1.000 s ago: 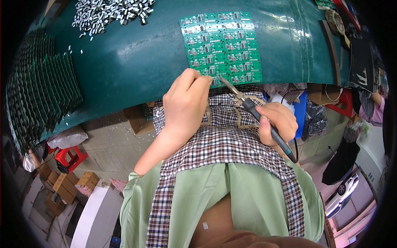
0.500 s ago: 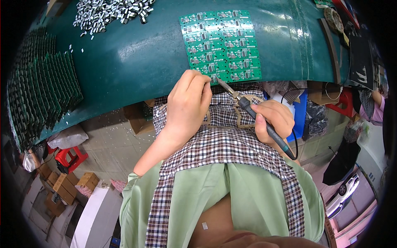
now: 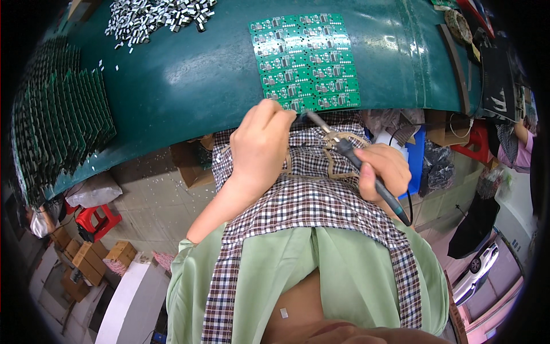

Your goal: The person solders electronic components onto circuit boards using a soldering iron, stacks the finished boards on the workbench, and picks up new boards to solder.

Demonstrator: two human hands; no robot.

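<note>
A green panel of joined circuit boards point(image 3: 306, 63) lies at the bench's near edge, crowded with small components. My left hand point(image 3: 259, 146) is closed at its near left corner, thumb and fingers pinched together. What they hold, if anything, is hidden. My right hand point(image 3: 388, 170) grips a soldering iron point(image 3: 345, 149) by its dark handle. The iron slants up to the left, and its metal tip is just beside the panel's near edge, right of my left fingertips. Whether the tip touches the board I cannot tell.
Small silvery rectangular parts point(image 3: 154, 20) are heaped at the far left of the green bench point(image 3: 183, 74). Rows of upright circuit boards point(image 3: 74, 117) stand along its left side. A dark bar point(image 3: 455, 69) lies on the right. Below are a blue bin point(image 3: 416, 155) and red stools point(image 3: 98, 221).
The iron's tip has shifted slightly right and toward me, with my right hand. My left hand has dropped slightly toward me, still pinched at the panel's corner.
</note>
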